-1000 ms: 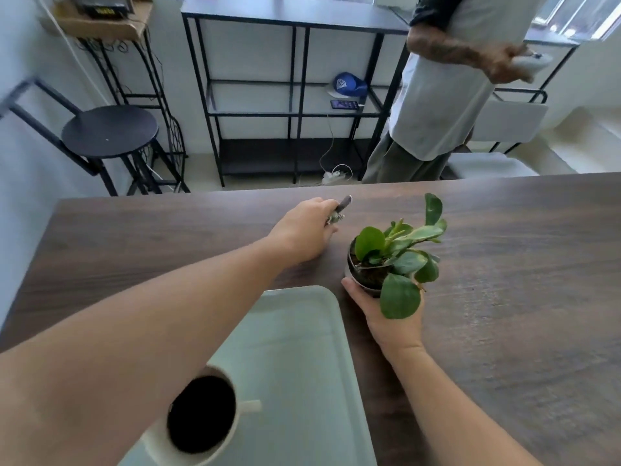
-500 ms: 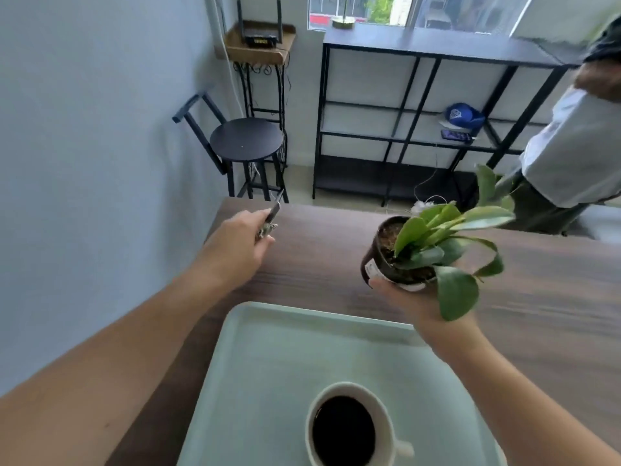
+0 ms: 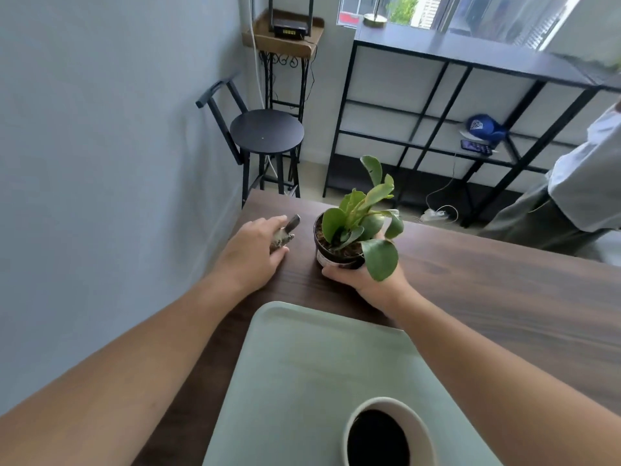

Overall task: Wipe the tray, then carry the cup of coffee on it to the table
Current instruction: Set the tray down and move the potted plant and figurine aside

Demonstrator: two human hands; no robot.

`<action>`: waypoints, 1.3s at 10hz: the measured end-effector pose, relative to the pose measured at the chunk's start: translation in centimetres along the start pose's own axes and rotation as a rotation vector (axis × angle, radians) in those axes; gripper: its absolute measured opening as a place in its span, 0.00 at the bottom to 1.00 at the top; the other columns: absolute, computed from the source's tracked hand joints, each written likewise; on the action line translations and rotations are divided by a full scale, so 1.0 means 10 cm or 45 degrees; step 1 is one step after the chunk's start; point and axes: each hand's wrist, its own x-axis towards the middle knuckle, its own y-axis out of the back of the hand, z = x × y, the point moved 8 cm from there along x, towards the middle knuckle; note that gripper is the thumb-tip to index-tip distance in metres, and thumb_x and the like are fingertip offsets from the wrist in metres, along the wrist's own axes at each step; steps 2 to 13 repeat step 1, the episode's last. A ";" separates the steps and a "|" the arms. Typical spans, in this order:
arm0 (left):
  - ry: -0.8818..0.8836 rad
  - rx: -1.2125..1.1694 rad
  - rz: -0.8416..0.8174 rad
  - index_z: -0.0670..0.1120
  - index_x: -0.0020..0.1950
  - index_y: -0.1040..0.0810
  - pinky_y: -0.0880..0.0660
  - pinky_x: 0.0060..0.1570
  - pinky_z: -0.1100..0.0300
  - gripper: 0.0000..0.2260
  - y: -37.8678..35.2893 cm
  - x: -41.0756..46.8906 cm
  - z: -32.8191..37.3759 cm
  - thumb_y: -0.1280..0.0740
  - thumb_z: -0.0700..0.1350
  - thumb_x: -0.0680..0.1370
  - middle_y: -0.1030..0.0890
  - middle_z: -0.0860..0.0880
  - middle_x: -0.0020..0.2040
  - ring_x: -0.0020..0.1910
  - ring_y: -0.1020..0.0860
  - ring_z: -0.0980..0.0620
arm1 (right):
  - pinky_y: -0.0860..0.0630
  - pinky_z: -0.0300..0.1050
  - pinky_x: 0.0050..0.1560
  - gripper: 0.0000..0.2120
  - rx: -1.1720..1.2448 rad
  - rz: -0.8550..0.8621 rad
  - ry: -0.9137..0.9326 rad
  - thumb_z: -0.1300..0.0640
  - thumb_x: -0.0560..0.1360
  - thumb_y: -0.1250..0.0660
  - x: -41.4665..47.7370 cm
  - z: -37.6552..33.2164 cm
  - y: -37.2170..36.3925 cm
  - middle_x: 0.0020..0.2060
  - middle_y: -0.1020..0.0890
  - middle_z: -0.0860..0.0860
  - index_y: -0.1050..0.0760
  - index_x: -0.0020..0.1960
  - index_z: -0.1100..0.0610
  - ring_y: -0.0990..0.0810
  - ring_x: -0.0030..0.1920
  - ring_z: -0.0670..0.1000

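A pale green tray (image 3: 302,371) lies on the dark wooden table (image 3: 487,297) right in front of me. A white cup of black coffee (image 3: 386,435) stands on the tray's near right part. Beyond the tray, my left hand (image 3: 255,253) rests on the table near its left corner, closed around a small grey object (image 3: 285,233) with a dark tip. My right hand (image 3: 363,277) grips a black pot holding a green plant (image 3: 353,230), the pot's base at the table surface.
A black stool (image 3: 265,132) stands past the table's far left corner by the blue wall. A black metal shelf (image 3: 453,105) holds a blue cap and a phone. Another person (image 3: 578,196) in a white shirt stands at the far right.
My view has swung left. The plant pot, held up in the air half a second ago, has come down to the table near the far left corner. My left hand has shifted beside it.
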 end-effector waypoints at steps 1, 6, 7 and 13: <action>0.050 -0.022 -0.001 0.45 0.77 0.36 0.29 0.65 0.47 0.34 0.04 -0.04 -0.01 0.27 0.47 0.74 0.23 0.44 0.64 0.63 0.26 0.43 | 0.27 0.39 0.60 0.35 -0.047 -0.066 -0.090 0.49 0.57 0.16 -0.09 0.02 0.08 0.56 0.19 0.40 0.27 0.60 0.38 0.21 0.58 0.44; 0.050 -0.022 -0.001 0.45 0.77 0.36 0.29 0.65 0.47 0.34 0.04 -0.04 -0.01 0.27 0.47 0.74 0.23 0.44 0.64 0.63 0.26 0.43 | 0.27 0.39 0.60 0.35 -0.047 -0.066 -0.090 0.49 0.57 0.16 -0.09 0.02 0.08 0.56 0.19 0.40 0.27 0.60 0.38 0.21 0.58 0.44; 0.050 -0.022 -0.001 0.45 0.77 0.36 0.29 0.65 0.47 0.34 0.04 -0.04 -0.01 0.27 0.47 0.74 0.23 0.44 0.64 0.63 0.26 0.43 | 0.27 0.39 0.60 0.35 -0.047 -0.066 -0.090 0.49 0.57 0.16 -0.09 0.02 0.08 0.56 0.19 0.40 0.27 0.60 0.38 0.21 0.58 0.44; 0.050 -0.022 -0.001 0.45 0.77 0.36 0.29 0.65 0.47 0.34 0.04 -0.04 -0.01 0.27 0.47 0.74 0.23 0.44 0.64 0.63 0.26 0.43 | 0.27 0.39 0.60 0.35 -0.047 -0.066 -0.090 0.49 0.57 0.16 -0.09 0.02 0.08 0.56 0.19 0.40 0.27 0.60 0.38 0.21 0.58 0.44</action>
